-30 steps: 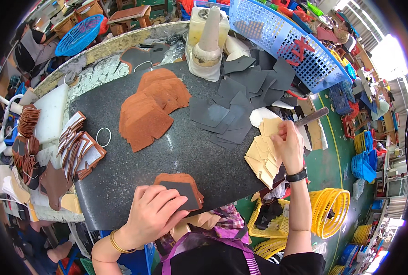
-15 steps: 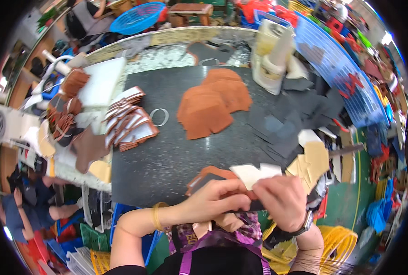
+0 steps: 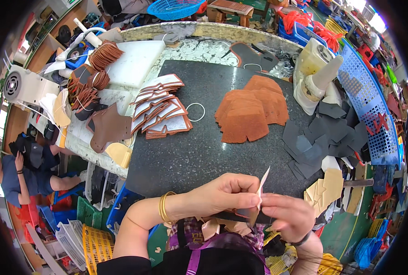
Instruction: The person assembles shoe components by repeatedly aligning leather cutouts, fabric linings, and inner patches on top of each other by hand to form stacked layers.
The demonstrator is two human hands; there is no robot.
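head view: left hand [image 3: 231, 195] clamps a pale piece [image 3: 263, 180] upright over the slab's [image 3: 190, 160] near edge, right hand [image 3: 290, 213] touching, grip unclear; white stack [image 3: 162, 110] looks done, brown pile [image 3: 247, 114] and cream pile [image 3: 322, 192] left.

From my remote station, I identify a green floor [image 3: 339, 230] right of the desk [image 3: 199, 53], whose pale, mottled top carries a raised far rim [image 3: 204, 30]. Beyond that rim stands a brown-topped wooden stool [image 3: 231, 7]. I read bright white glare [image 3: 377, 23] at upper right.
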